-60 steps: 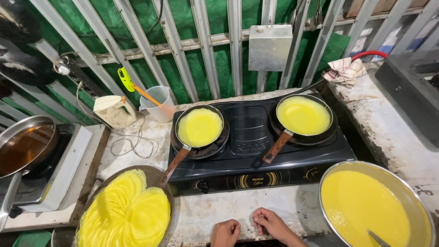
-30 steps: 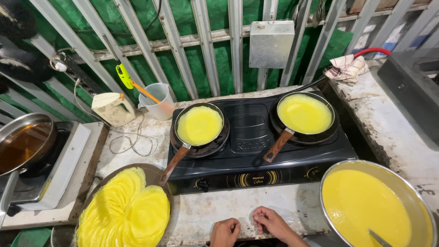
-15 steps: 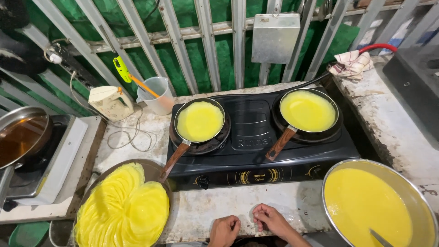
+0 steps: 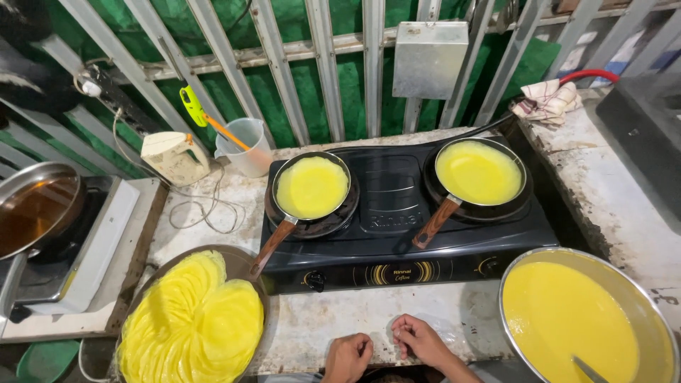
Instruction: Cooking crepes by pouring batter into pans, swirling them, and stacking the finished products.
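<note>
My left hand (image 4: 347, 356) and my right hand (image 4: 420, 339) rest side by side at the counter's front edge, fingers curled, holding nothing. Just beyond them stands a black two-burner stove (image 4: 397, 213). Two small pans with brown wooden handles sit on it, the left pan (image 4: 312, 188) and the right pan (image 4: 479, 172), each with a thin yellow crepe covering its bottom. A round tray (image 4: 245, 266) at the front left is piled with folded yellow crepes (image 4: 191, 323). At the front right a large metal bowl (image 4: 514, 284) holds yellow batter with a ladle handle (image 4: 589, 369) sticking out.
A clear plastic jug (image 4: 245, 145) with a green-handled tool and a small beige appliance (image 4: 174, 157) stand behind the stove on the left. A steel pan (image 4: 32, 206) sits on a second stove far left. A cloth (image 4: 547, 101) lies at the back right. Metal bars back the counter.
Only the view has shifted slightly. My hands stay at the counter's edge and the pans have not moved.
</note>
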